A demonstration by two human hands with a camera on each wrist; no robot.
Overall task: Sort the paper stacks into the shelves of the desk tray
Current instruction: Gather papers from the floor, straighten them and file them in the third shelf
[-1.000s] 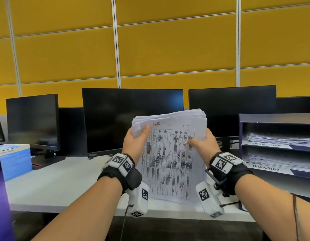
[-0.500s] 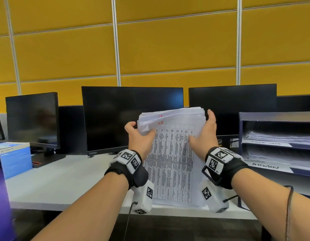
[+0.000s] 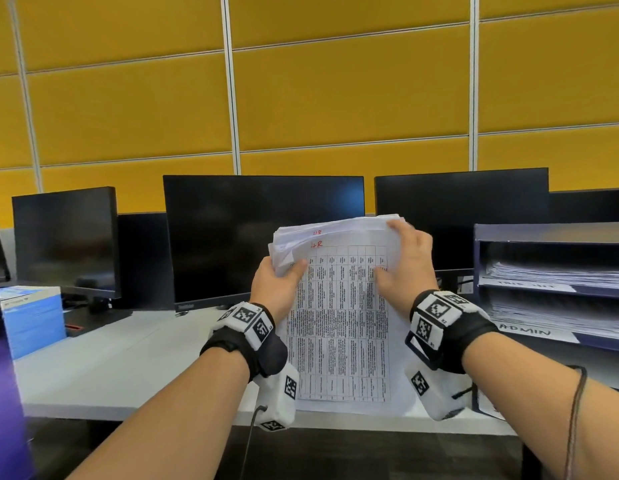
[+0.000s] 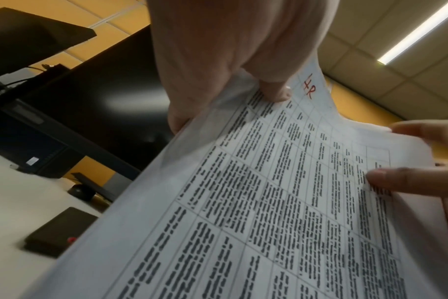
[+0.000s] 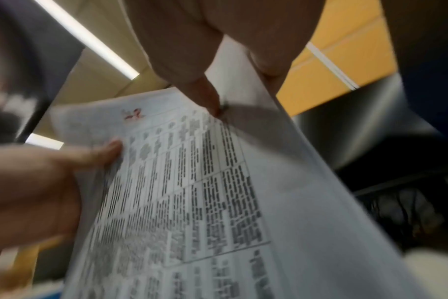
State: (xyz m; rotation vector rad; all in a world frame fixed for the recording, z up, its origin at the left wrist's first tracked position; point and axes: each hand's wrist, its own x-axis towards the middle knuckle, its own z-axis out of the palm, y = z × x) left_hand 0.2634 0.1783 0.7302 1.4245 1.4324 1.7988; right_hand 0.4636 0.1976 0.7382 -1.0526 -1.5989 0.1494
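A thick paper stack [image 3: 339, 323] with a printed table and red "HR" marks stands on edge on the desk [image 3: 103, 362], in front of me. My left hand [image 3: 278, 280] grips its upper left edge, thumb on the front sheet. My right hand [image 3: 405, 265] holds the upper right corner, thumb in front, fingers over the top. In the wrist views the paper stack [image 4: 281, 202] fills the frame, pinched by the left hand [image 4: 243, 85], and the paper stack [image 5: 218, 192] is held by the right hand [image 5: 233, 89]. The dark blue desk tray [image 3: 543, 233] stands at the right.
The tray's shelves hold paper piles [image 3: 557, 275]; one white label reads "ADMIN" [image 3: 524, 330]. Three dark monitors [image 3: 263, 237] line the back of the desk. A blue box [image 3: 31, 317] sits at the left. A small black device [image 4: 59, 230] lies on the desk.
The right hand has slid up from the stack's right edge to its top right corner. The top sheets have shifted, showing a second red mark. The left hand grips slightly lower.
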